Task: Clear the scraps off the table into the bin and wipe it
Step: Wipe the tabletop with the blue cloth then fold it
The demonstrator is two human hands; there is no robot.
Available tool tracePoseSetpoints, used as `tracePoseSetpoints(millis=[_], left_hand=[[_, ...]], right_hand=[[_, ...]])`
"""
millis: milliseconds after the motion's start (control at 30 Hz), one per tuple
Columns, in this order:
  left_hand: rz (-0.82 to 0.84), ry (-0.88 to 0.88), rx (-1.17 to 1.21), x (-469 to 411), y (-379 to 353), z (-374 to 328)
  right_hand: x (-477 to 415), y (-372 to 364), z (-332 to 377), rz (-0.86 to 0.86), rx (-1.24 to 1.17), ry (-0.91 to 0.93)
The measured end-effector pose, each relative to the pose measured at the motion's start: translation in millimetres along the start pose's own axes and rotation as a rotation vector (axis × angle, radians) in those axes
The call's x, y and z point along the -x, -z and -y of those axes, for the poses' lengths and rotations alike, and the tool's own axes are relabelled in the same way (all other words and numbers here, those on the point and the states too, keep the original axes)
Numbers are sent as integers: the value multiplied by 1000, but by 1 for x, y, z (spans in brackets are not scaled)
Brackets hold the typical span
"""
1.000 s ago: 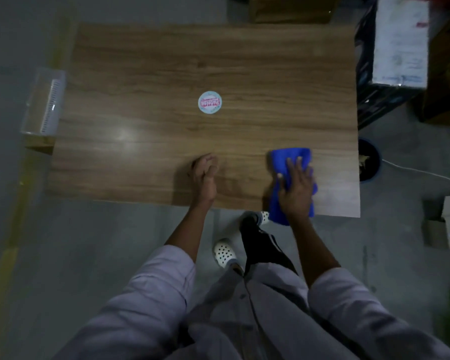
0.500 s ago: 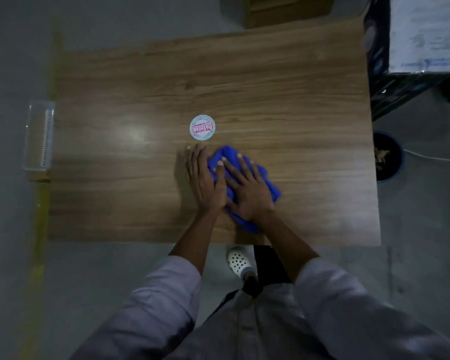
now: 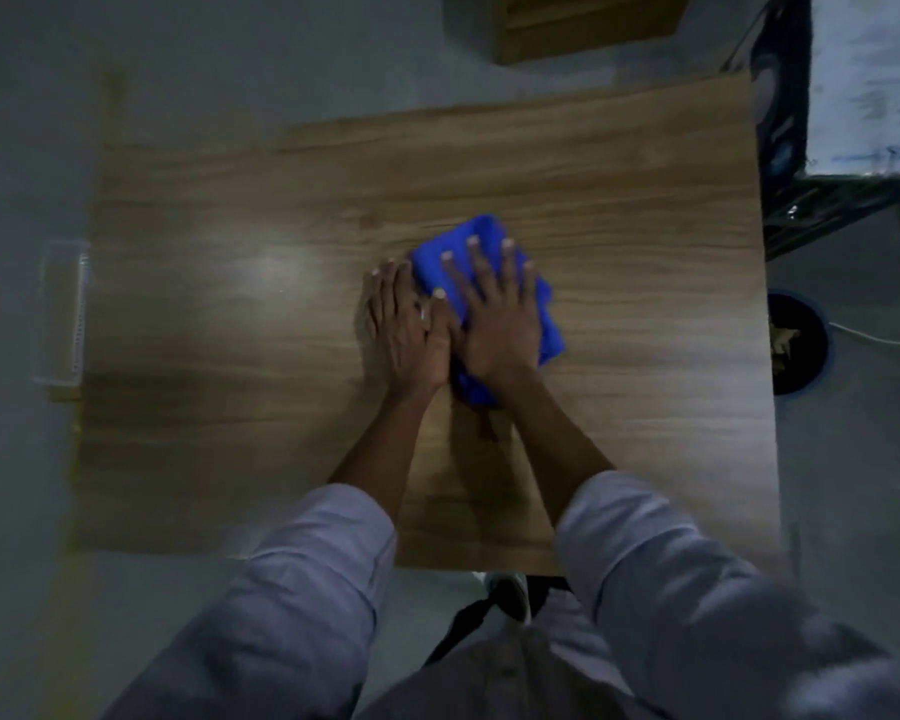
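Note:
A blue cloth (image 3: 549, 324) lies bunched on the wooden table (image 3: 645, 252) near its middle. My right hand (image 3: 497, 314) presses flat on the cloth with fingers spread. Beside it on the left, my left hand (image 3: 404, 324) lies flat on the table, its thumb side touching the cloth and the right hand. The round sticker seen earlier is hidden, covered by the hands or cloth. A dark round bin (image 3: 796, 345) stands on the floor just off the table's right edge, with scraps inside.
A clear plastic container (image 3: 63, 314) sits at the table's left edge. A wooden box (image 3: 583, 23) stands beyond the far edge. A dark crate with a white box (image 3: 868, 80) on top is at the upper right. A white cable (image 3: 874, 337) runs across the floor.
Both hands slid the cloth up the table, away from me, over the spot where the round sticker showed. One second ago the right hand had the cloth at the near right edge.

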State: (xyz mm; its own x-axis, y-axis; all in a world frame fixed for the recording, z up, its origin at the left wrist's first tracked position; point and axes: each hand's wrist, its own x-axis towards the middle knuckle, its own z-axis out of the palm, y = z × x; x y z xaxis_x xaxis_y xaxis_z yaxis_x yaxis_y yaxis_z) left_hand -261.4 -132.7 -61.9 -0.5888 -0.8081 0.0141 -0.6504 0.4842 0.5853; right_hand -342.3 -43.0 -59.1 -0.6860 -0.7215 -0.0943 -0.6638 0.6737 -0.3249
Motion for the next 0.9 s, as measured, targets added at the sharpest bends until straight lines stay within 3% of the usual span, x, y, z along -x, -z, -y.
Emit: tracePoseSetpoints(millis=[67,200,267,400,467,567,667,800,900], left_hand=[[44,88,-12,-13,-10,-3],[26,-44,-248,-17,-18,4],[50,-91,-392,-12,-19,0],[73,-71,-455,-13,-16,-10],[71,-78,-440,-13,-15,-12],[99,-83,-475,-14,-15,-12],[40,-64,-385,-15,-14,-12],[40,-40,-365,-16,-12,-17],[46,-28,-338,-17,-13,-17]], right_hand=[[18,1,-5,19,-42,93],[37,24,-87,-134,-24,-277],[14,40,-120,-129,-8,-382],[-71,41,-101,-160,-25,-470],[-94,27,-69,-147,-7,-357],[-91,9,-10,-57,-29,0],[-65,12,-14,48,-161,171],[-41,41,-101,-73,-58,-87],[-83,58,-132,-81,-38,-272]])
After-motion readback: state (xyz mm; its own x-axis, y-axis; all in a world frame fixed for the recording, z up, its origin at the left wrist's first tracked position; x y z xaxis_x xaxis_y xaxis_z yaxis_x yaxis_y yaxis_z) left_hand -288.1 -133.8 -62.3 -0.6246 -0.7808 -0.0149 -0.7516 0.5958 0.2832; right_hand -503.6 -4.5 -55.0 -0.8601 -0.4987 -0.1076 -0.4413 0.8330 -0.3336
